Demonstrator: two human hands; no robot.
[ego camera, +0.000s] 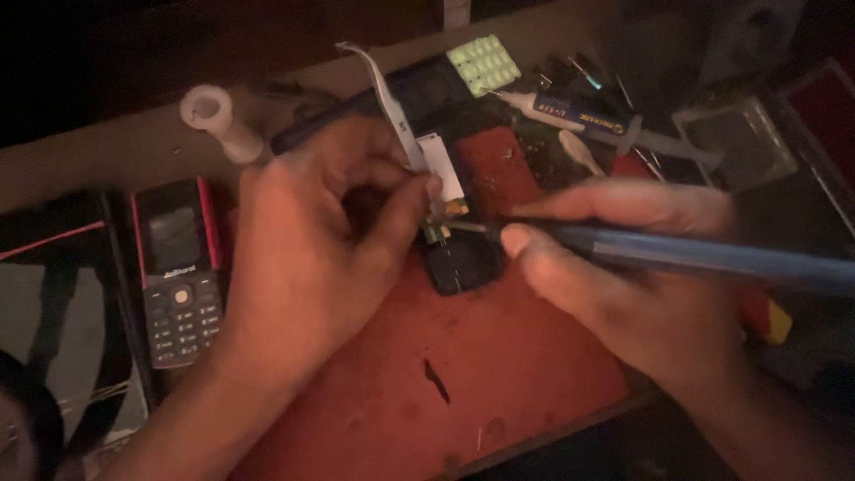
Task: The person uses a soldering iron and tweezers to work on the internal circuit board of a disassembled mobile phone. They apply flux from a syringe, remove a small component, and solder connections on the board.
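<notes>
- Here, the left hand [312, 249] pinches curved silver metal tweezers [392, 107], steadying a part on the small dark opened phone board [459, 254], mid red mat [499, 374].
- The right hand [623, 276] grips a blue-handled soldering iron [695, 254], tip touching that board's upper edge.
- A black keypad phone [178, 267] lies well left of the board.

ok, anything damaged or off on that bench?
The red rubber work mat has a dark gash near its middle, below the hands, plus small scuffs near its front edge. The small black opened device lies uncovered under the silver tweezers and blue-handled tool. Nothing looks spilled.
</notes>
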